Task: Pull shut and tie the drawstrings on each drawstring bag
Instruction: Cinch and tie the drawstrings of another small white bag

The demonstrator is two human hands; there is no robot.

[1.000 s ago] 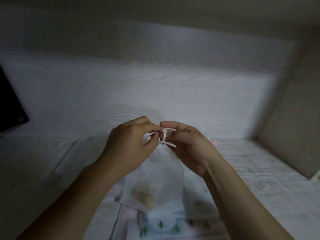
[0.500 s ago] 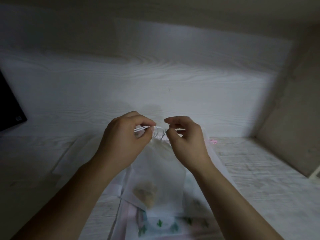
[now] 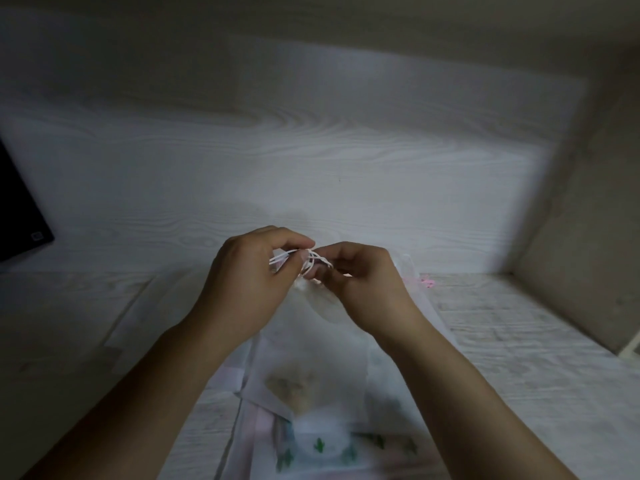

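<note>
surface: pale whitewashed wood-grain tabletop (image 3: 519, 358), dim light. back wall panel (image 3: 311, 161) same pale grain, brighter patch mid-right. side wall (image 3: 588, 220) at right, plain beige, meets back panel at corner. dark flat black object (image 3: 17, 216) at left edge w/ small white label, leaning by back panel; cut off by frame, type unclear.

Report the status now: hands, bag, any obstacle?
Left hand and right hand pinching white drawstrings. Sheer bag gathered at neck, knot unfinished. Nothing in the way.

Left grip (image 3: 256, 271) and right grip (image 3: 360, 275) meet fingertip to fingertip, fingers curled, pinching.
</note>
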